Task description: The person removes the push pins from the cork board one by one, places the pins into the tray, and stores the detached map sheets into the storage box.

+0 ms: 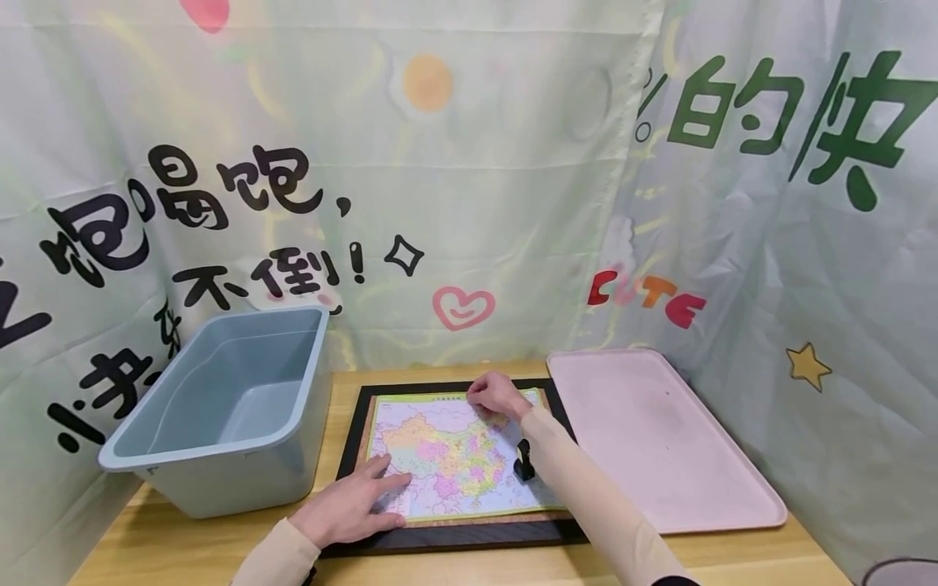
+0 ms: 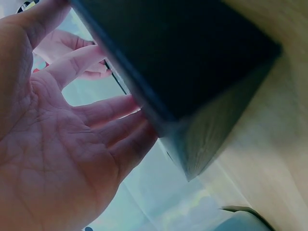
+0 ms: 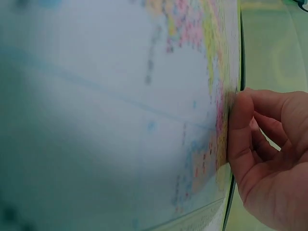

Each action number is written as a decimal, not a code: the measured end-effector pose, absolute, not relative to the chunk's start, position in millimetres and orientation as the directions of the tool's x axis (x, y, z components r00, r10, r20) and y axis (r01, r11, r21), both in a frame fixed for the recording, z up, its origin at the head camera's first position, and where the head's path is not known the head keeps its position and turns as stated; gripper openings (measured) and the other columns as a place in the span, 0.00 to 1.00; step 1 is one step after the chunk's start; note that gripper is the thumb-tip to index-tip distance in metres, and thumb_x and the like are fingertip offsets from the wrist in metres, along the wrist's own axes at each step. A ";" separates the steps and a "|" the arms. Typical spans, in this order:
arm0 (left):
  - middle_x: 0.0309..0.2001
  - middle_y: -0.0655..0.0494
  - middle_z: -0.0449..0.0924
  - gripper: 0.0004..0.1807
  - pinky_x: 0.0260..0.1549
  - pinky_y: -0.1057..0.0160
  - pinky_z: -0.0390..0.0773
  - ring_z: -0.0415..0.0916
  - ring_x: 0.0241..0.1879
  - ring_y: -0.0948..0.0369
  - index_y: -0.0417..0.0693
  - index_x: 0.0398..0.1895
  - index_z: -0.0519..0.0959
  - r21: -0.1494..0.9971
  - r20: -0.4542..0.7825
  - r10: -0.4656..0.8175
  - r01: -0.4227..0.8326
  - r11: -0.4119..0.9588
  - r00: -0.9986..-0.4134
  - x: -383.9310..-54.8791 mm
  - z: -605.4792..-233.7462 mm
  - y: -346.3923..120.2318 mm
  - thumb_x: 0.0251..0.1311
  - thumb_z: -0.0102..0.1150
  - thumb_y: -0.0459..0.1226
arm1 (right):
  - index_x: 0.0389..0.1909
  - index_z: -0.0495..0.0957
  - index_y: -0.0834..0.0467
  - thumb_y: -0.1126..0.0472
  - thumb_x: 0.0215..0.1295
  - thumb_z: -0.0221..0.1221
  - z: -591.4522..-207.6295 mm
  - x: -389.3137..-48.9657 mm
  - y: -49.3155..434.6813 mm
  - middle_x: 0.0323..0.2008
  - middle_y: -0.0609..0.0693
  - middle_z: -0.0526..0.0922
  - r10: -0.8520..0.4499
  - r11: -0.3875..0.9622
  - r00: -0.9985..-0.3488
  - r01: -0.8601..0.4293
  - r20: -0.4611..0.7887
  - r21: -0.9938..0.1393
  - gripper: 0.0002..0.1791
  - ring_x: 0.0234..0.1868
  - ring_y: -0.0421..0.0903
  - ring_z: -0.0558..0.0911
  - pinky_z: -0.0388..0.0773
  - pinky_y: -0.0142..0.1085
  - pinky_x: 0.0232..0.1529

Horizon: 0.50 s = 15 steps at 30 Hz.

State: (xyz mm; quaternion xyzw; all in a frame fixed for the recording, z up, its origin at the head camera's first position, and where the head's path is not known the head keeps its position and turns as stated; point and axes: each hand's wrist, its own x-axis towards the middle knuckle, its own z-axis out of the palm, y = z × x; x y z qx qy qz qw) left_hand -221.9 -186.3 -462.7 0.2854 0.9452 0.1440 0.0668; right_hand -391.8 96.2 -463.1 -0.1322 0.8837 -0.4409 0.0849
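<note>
A map of China (image 1: 432, 456) lies over a brown board with a thick black frame (image 1: 454, 537). My left hand (image 1: 359, 500) rests with spread fingers on the map's lower left part. In the left wrist view that hand's fingers (image 2: 127, 103) reach past the frame's dark edge (image 2: 178, 67). At the map's top edge, my right hand (image 1: 498, 395) has its thumb and fingers drawn together, tips right at the paper. The right wrist view shows those curled fingers (image 3: 240, 130) against the map (image 3: 120, 120); I cannot tell whether they hold something small.
A deep blue-grey bin (image 1: 212, 456) stands left of the frame. On the right lies a pink tray (image 1: 659, 456), its left edge close to the frame. All sit on a wooden table (image 1: 344, 380), with printed cloth (image 1: 454, 203) hanging behind and at the sides.
</note>
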 end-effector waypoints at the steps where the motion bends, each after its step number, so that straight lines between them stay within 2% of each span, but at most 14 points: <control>1: 0.69 0.31 0.62 0.34 0.57 0.40 0.72 0.62 0.68 0.36 0.57 0.66 0.74 0.312 -0.044 0.560 0.521 0.795 -0.828 -222.0 -462.7 -186.7 0.60 0.58 0.61 | 0.37 0.85 0.63 0.65 0.67 0.60 -463.5 -392.8 96.0 0.21 0.51 0.80 -0.308 0.574 -0.951 -0.159 -0.032 -0.803 0.07 0.18 0.41 0.73 0.74 0.32 0.23; 4: 0.69 0.31 0.62 0.34 0.57 0.40 0.72 0.62 0.68 0.37 0.58 0.67 0.74 0.317 -0.052 0.559 0.517 0.795 -0.828 -221.7 -463.4 -187.2 0.60 0.58 0.62 | 0.36 0.85 0.65 0.66 0.67 0.59 -464.5 -395.2 96.4 0.18 0.51 0.77 -0.320 0.551 -0.946 -0.145 -0.048 -0.822 0.07 0.16 0.42 0.72 0.74 0.33 0.22; 9: 0.69 0.32 0.63 0.34 0.57 0.40 0.72 0.63 0.68 0.37 0.58 0.66 0.74 0.313 -0.047 0.556 0.516 0.797 -0.830 -220.9 -463.7 -186.9 0.60 0.58 0.62 | 0.37 0.84 0.66 0.66 0.67 0.59 -465.4 -402.1 99.8 0.19 0.51 0.76 -0.361 0.501 -0.926 -0.095 -0.107 -0.860 0.07 0.18 0.42 0.72 0.73 0.33 0.23; 15: 0.69 0.33 0.63 0.34 0.57 0.41 0.72 0.63 0.69 0.38 0.59 0.66 0.74 0.302 -0.039 0.555 0.519 0.799 -0.831 -221.9 -463.4 -186.3 0.60 0.57 0.62 | 0.38 0.84 0.64 0.64 0.68 0.59 -469.1 -414.2 106.6 0.20 0.51 0.77 -0.410 0.498 -0.902 -0.095 -0.137 -0.862 0.07 0.19 0.42 0.72 0.73 0.32 0.23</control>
